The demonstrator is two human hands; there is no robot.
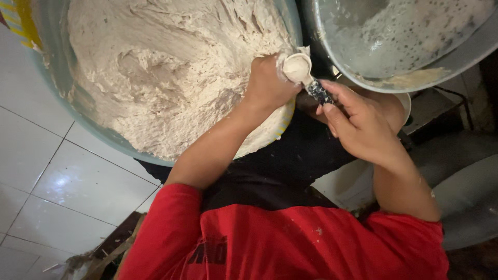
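Left hand (267, 83) fisted over dough at rim of big dough basin (52, 78). Right hand (358, 122) clamped on spoon (306, 72) handle, bowl full, touching left fist. Best: scrape clean, even portions, keep over basin.

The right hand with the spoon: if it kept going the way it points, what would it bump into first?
Probably the left hand. The right hand points its small dough-filled spoon with a dark patterned handle toward it, and the bowl of the spoon already seems to touch it. Behind lies the big bowl of pale dough.
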